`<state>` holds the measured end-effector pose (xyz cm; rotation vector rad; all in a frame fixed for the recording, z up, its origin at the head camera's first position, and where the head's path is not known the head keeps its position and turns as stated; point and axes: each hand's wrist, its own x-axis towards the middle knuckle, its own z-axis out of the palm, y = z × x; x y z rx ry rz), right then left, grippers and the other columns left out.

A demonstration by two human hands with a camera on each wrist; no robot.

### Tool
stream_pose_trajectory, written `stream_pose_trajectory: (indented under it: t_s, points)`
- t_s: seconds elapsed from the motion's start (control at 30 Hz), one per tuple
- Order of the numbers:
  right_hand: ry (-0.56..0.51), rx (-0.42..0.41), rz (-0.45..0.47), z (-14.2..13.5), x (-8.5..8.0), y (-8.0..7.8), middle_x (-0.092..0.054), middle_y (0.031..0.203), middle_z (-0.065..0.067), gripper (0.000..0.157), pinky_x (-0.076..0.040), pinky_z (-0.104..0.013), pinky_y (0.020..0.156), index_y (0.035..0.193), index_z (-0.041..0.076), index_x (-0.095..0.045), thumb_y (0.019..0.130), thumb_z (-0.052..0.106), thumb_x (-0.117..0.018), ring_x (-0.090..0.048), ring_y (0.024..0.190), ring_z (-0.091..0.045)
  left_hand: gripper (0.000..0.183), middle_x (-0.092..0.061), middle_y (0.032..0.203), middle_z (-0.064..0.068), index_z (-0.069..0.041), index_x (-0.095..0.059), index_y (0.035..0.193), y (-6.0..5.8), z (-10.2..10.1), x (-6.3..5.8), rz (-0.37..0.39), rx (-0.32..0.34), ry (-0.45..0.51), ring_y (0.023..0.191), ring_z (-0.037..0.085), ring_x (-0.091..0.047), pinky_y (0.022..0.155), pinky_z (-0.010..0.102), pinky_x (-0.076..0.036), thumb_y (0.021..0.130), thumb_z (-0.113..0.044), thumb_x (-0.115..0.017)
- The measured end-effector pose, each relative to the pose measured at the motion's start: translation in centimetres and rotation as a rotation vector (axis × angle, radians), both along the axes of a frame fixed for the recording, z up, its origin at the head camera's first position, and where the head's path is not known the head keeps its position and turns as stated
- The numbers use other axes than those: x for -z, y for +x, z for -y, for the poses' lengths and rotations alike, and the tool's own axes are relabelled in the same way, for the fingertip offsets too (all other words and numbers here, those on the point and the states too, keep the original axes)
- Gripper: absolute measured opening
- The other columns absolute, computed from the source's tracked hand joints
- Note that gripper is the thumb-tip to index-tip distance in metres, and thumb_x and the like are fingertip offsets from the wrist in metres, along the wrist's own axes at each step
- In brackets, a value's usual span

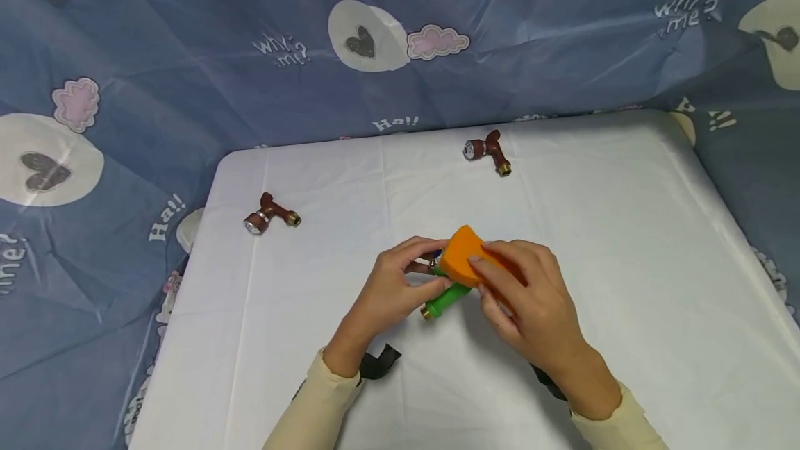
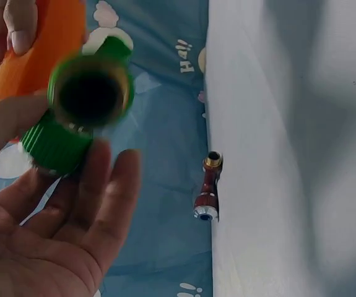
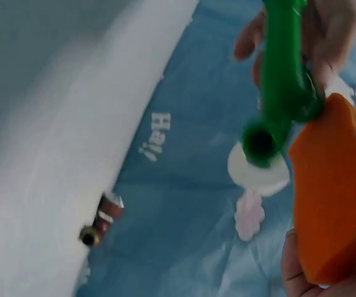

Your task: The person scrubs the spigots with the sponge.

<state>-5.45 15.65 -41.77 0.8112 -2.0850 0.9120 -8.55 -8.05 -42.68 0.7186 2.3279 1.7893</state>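
- Head view: left hand (image 1: 398,283), thumb and fingers gripping green tap (image 1: 448,299).
- Right hand (image 1: 536,301), pinching orange block (image 1: 464,255) beside it.
- Brown taps (image 1: 494,148), two, apart on white table (image 1: 337,189).

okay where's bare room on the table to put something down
Right of the right grip, out to the table edge; also between the left brown tap and the far brown tap. Crowded: the middle, around the orange block and green tap.
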Motion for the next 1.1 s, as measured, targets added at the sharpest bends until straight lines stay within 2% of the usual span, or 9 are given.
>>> stream_pose_trajectory:
  t_s: [0.17,0.33,0.63,0.83,0.93,1.1]
  points:
    - [0.034,0.0,0.064,0.5,0.7,0.5,-0.067,0.122,-0.02,0.032,-0.042,-0.036,0.104,0.109,0.005,-0.079,0.103,0.021,-0.052,-0.058,0.106,-0.043,0.046,-0.069,0.127,-0.002,-0.011,-0.07,0.134,0.2,0.3,0.0,0.035,0.011,-0.015,0.111,0.015,-0.068,0.086,0.032,-0.061,0.089,-0.003,-0.082]
    - [0.04,-0.004,0.1,-0.1,1.1,0.6,-0.067,0.124,-0.019,0.033,-0.04,-0.032,0.106,0.109,0.006,-0.079,0.101,0.02,-0.051,-0.058,0.107,-0.042,0.047,-0.07,0.126,-0.002,-0.012,-0.07,0.134,0.2,0.2,0.2,0.032,0.029,-0.022,0.104,0.014,-0.071,0.086,0.031,-0.061,0.09,-0.007,-0.084]
    - [0.004,-0.039,0.122,-0.7,1.5,0.9,-0.067,0.124,-0.02,0.03,-0.037,-0.025,0.111,0.108,0.004,-0.078,0.093,0.015,-0.054,-0.057,0.108,-0.042,0.041,-0.072,0.117,-0.004,-0.015,-0.073,0.121,0.2,0.4,0.2,0.06,0.031,-0.005,0.098,0.014,-0.071,0.086,0.032,-0.061,0.083,-0.012,-0.091]
    - [-0.006,-0.04,0.121,-1.0,2.0,1.1,-0.067,0.123,-0.02,0.029,-0.037,-0.025,0.111,0.107,0.004,-0.078,0.093,0.014,-0.054,-0.057,0.107,-0.042,0.043,-0.071,0.118,-0.004,-0.015,-0.073,0.122,0.1,0.7,-0.1,0.101,0.007,0.002,0.098,0.016,-0.07,0.088,0.033,-0.061,0.083,-0.013,-0.091]
    - [-0.003,-0.038,0.108,-1.2,2.0,1.1,-0.068,0.121,-0.02,0.029,-0.037,-0.026,0.111,0.106,0.004,-0.078,0.093,0.014,-0.053,-0.058,0.106,-0.042,0.044,-0.071,0.118,-0.003,-0.012,-0.073,0.124,0.0,0.9,-0.2,0.117,-0.008,0.012,0.099,0.017,-0.069,0.088,0.033,-0.06,0.083,-0.012,-0.09]
    - [-0.046,-0.044,0.089,-1.4,1.4,0.9,-0.068,0.119,-0.022,0.03,-0.038,-0.026,0.11,0.107,0.002,-0.078,0.099,0.019,-0.055,-0.058,0.104,-0.044,0.044,-0.071,0.118,-0.003,-0.009,-0.072,0.126,-0.1,1.0,-0.2,0.122,-0.006,0.02,0.1,0.019,-0.069,0.09,0.033,-0.06,0.085,-0.01,-0.089]
